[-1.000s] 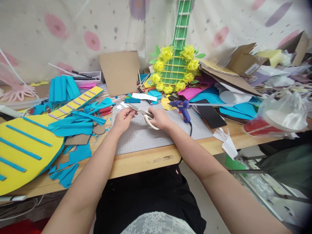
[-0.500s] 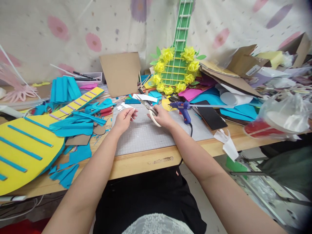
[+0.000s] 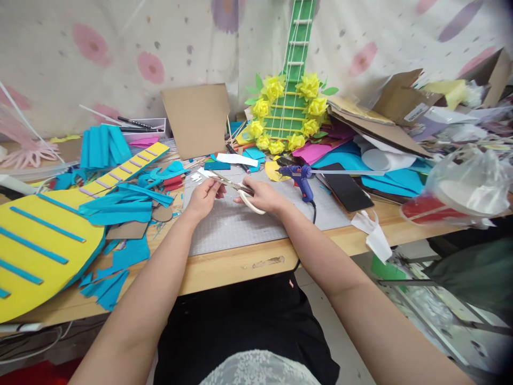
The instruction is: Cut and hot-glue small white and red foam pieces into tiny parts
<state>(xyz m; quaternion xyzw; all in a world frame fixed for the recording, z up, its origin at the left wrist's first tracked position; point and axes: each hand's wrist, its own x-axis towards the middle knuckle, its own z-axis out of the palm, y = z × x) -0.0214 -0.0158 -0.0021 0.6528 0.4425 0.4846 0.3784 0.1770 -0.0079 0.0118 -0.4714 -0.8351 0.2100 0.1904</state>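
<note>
My right hand point(image 3: 262, 195) is closed round the cream handles of a pair of scissors point(image 3: 247, 202). Its metal blades point left and reach the fingertips of my left hand point(image 3: 203, 199). Those fingers are pinched together, apparently on a small white piece that is mostly hidden. Just behind the left hand, white paper scraps point(image 3: 197, 175) lie on the grey cutting mat point(image 3: 236, 235). A longer white strip point(image 3: 237, 159) rests farther back, beside a small blue block point(image 3: 217, 166).
A blue glue gun point(image 3: 303, 183) and a black phone point(image 3: 348, 188) lie to the right. At left is a yellow guitar-shaped craft point(image 3: 48, 251) among blue scraps point(image 3: 120, 211). A green guitar shape with yellow flowers point(image 3: 286, 112) stands behind. A bagged cup point(image 3: 436, 206) sits far right.
The scissors have swung down and left, so their blades now meet the left fingertips. My left hand has stayed almost in place.
</note>
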